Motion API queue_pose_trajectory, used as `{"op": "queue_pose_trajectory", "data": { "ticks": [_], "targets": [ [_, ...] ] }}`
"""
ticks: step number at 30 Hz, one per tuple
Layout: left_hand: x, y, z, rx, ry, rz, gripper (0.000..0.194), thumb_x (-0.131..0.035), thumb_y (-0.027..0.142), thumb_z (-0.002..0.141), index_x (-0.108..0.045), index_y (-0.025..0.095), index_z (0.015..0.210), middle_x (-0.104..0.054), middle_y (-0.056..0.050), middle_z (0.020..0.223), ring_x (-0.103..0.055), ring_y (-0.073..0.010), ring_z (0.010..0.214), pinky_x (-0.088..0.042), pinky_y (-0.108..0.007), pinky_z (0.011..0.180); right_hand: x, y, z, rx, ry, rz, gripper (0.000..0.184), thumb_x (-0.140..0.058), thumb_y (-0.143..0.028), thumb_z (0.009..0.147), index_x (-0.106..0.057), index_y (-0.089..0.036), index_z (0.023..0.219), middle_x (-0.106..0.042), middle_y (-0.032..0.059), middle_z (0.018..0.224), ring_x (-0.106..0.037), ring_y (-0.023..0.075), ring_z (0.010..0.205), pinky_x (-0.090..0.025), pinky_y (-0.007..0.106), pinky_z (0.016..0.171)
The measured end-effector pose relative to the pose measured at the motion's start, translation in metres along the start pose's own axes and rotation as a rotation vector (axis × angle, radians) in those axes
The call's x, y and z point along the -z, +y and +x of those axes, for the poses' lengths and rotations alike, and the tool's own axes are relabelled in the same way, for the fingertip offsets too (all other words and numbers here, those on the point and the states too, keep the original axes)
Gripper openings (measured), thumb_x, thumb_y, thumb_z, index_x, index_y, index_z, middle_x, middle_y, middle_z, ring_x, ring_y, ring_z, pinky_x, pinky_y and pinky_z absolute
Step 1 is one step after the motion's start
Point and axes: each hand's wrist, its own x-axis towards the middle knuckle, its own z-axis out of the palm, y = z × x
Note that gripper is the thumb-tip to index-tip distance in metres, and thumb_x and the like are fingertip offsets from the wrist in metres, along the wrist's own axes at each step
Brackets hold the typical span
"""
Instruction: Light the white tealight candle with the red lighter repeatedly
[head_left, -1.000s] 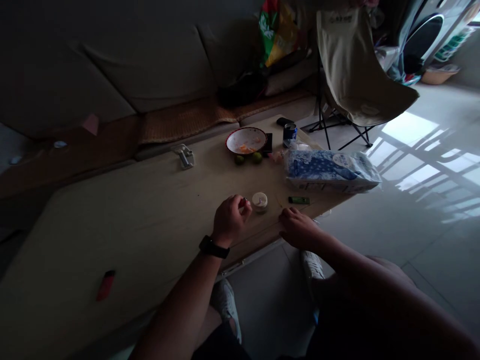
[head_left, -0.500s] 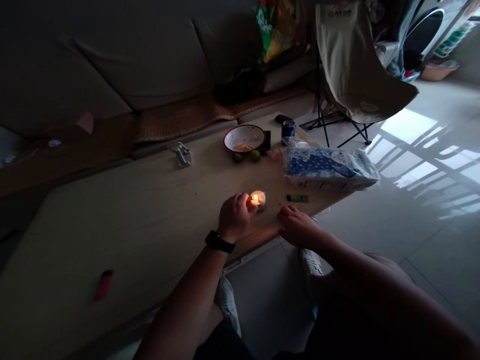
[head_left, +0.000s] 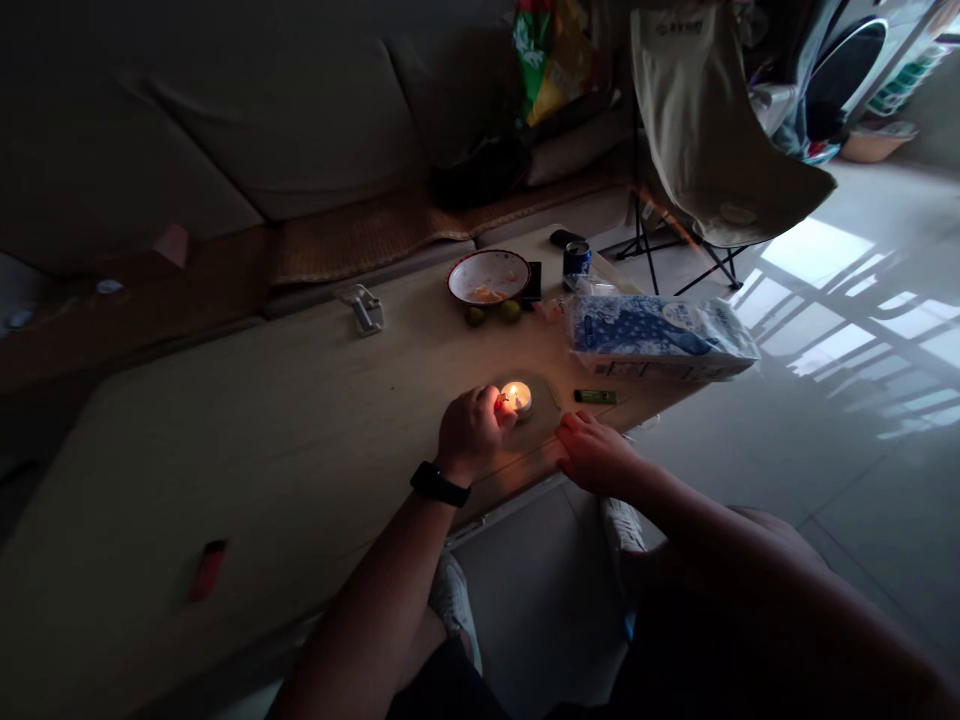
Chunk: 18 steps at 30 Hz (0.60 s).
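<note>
Hands, apart: my left (head_left: pixel 472 432) curled round a lighter (head_left: pixel 501 402) beside the flame-lit round candle (head_left: pixel 520 402); my right (head_left: pixel 592 452), grip unclear, right of candle. Beneath candle: pale smooth table (head_left: pixel 285 430). Beyond candle: red-rimmed bowl (head_left: pixel 471 277), woven mat (head_left: pixel 352 255), canvas chair (head_left: pixel 716 150).

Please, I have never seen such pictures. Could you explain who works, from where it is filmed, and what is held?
There is no machine: a person's two bare hands work, filmed by one camera worn on the head. The left hand holds what looks like a lighter, mostly hidden, at a small round cup where a flame shows. The right hand is at the table's near edge; its grip is unclear. Farther back lie a bowl, green fruits and a blue-and-white package.
</note>
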Motion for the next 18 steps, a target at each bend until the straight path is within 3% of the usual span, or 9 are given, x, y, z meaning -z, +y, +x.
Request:
{"op": "queue_pose_trajectory", "data": {
  "ticks": [7, 13, 18],
  "targets": [
    [0.003, -0.001, -0.001, -0.002, 0.037, -0.039, 0.014, -0.054, 0.029, 0.091, -0.054, 0.021, 0.08, -0.065, -0.008, 0.079, -0.059, -0.0233, 0.076, -0.041, -0.036, 0.07, 0.003, 0.0, 0.0, 0.003, -0.027, 0.001, 0.03, -0.066, -0.036, 0.091, -0.067, -0.015, 0.114, -0.063, 0.0163, 0.123, -0.054, 0.0305, 0.119, -0.048, 0.04, 0.097],
    [0.016, -0.011, -0.007, 0.171, 0.147, -0.312, 0.028, -0.04, 0.037, 0.103, -0.051, 0.021, 0.083, -0.06, -0.003, 0.074, -0.054, -0.0176, 0.068, -0.038, -0.031, 0.064, 0.003, 0.0, 0.0, 0.011, -0.015, 0.021, 0.029, -0.066, -0.033, 0.09, -0.067, -0.015, 0.113, -0.063, 0.0167, 0.122, -0.054, 0.0306, 0.119, -0.047, 0.038, 0.098],
    [0.024, -0.023, -0.012, 0.211, 0.187, -0.414, 0.028, -0.039, 0.039, 0.103, -0.05, 0.022, 0.084, -0.058, -0.002, 0.075, -0.053, -0.0177, 0.07, -0.039, -0.032, 0.066, 0.003, -0.001, 0.001, 0.0, -0.024, 0.011, 0.029, -0.067, -0.036, 0.09, -0.067, -0.016, 0.112, -0.063, 0.0165, 0.121, -0.054, 0.0313, 0.118, -0.048, 0.04, 0.098]
  ]
}}
